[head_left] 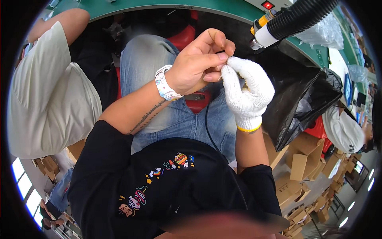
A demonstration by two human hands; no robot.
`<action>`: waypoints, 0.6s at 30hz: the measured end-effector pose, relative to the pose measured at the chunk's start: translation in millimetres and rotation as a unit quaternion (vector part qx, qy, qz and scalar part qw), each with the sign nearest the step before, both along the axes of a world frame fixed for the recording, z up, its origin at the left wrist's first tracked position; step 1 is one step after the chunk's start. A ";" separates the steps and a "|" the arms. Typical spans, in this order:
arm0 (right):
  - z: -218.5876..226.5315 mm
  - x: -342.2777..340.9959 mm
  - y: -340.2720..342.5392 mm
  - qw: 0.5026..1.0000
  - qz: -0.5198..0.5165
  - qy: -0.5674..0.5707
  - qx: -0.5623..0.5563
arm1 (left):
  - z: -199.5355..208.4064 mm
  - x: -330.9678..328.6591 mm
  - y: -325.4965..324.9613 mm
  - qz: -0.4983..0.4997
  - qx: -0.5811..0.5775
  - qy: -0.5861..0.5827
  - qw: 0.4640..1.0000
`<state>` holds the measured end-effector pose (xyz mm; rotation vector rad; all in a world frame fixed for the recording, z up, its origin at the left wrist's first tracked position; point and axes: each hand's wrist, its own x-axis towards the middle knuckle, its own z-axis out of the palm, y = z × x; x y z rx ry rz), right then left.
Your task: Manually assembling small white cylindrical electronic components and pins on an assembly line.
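Observation:
My bare left hand (193, 65), a patterned white watch strap (165, 83) at its wrist, is raised above my lap with thumb and fingers pinched together. My right hand (250, 88) wears a white knitted glove with a yellow cuff edge. Its thumb and forefinger also close in a pinch, touching the left fingertips. Something tiny and pale shows between the two pinches, and a bit of dark shows among the left fingers. It is too small and covered to name. A thin black cord (207, 123) hangs below the hands and runs along my shirt.
A green workbench (223, 15) curves across the front. A black ribbed hose (300, 20) with a white nozzle reaches in from the upper right. Beside my right arm hangs a black plastic bag (292, 107); cardboard boxes (304, 153) lie behind it. A person in a pale shirt (51, 103) sits close at left.

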<state>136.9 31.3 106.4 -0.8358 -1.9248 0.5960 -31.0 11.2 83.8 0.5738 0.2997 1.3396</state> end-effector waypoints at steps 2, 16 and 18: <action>-1.9 -1.5 0.0 1.000 -0.008 -0.008 0.003 | -1.0 -0.8 1.3 -0.003 -0.006 0.003 1.000; -8.7 -3.6 5.2 0.987 0.018 0.067 -0.145 | -11.7 -3.8 7.2 -0.011 0.002 -0.003 1.000; -7.9 -2.6 7.1 0.998 0.016 0.007 -0.066 | -13.0 -2.8 7.1 -0.009 0.000 0.000 1.000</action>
